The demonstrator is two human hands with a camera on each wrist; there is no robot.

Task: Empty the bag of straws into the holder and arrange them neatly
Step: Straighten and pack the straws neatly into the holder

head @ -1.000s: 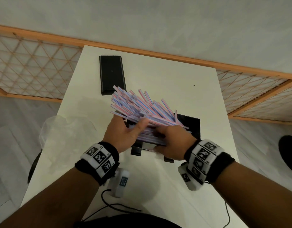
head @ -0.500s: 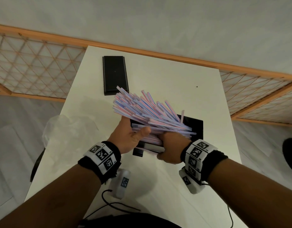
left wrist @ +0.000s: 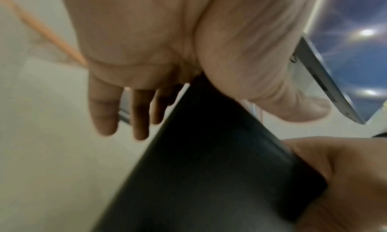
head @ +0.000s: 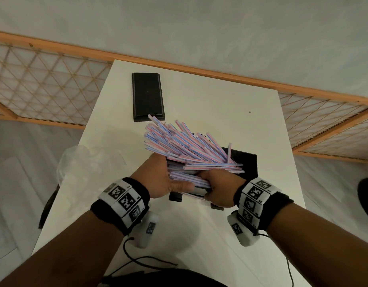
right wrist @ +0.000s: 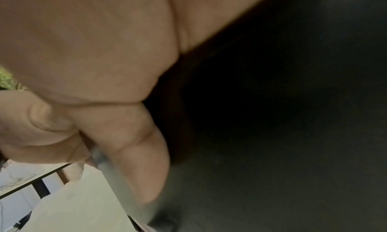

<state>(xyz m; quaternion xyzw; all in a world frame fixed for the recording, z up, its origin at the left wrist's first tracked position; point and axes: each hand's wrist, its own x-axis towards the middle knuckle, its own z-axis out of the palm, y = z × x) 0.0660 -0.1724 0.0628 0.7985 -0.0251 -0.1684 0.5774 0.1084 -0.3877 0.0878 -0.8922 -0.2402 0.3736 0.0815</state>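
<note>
A fanned bundle of pink-and-blue striped straws point(head: 189, 150) lies slanted over the black holder point(head: 246, 162) in the middle of the white table point(head: 210, 100). My left hand point(head: 164, 179) presses its flat palm against the bundle's left side, thumb stretched under the near ends. In the left wrist view that left hand point(left wrist: 146, 53) shows straight fingers beside the holder's dark wall point(left wrist: 209, 169). My right hand point(head: 218, 187) curls round the straws' near ends. The right wrist view shows the right hand point(right wrist: 94, 70) pinching a pale straw point(right wrist: 111, 169) against the holder point(right wrist: 272, 119).
The holder's flat black lid point(head: 147, 96) lies at the far left of the table. A crumpled clear plastic bag point(head: 85, 162) sits at the table's left edge. A wooden lattice fence point(head: 44, 85) runs behind the table. Cables point(head: 141, 264) trail near the front edge.
My left thumb has come off the top of the bundle and now lies under its near ends. The straws have spread wider, with their right ends sticking out further.
</note>
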